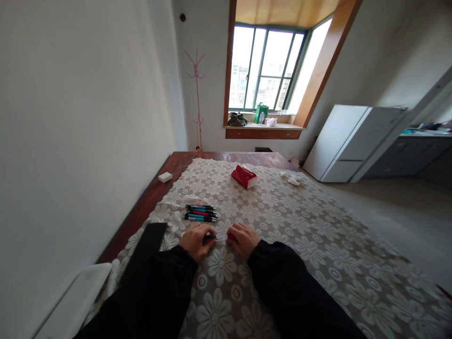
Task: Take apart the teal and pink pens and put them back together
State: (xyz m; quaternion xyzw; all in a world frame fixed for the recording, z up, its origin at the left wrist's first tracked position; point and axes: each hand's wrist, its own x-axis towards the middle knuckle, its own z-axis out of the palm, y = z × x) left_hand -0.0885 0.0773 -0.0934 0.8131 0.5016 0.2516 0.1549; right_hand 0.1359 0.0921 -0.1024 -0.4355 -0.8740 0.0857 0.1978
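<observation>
Left hand and right hand each pinch an end of 1 pen over the lace tablecloth; a straight, gentle pull seems wise, with the pen row just beyond

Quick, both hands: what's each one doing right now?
Left hand: closed on the dark end of a pen.
Right hand: closed on the same pen's other end.

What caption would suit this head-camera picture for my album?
Two hands, left hand and right hand, hold a pen between them over a lace tablecloth, beside a row of pens.
</observation>
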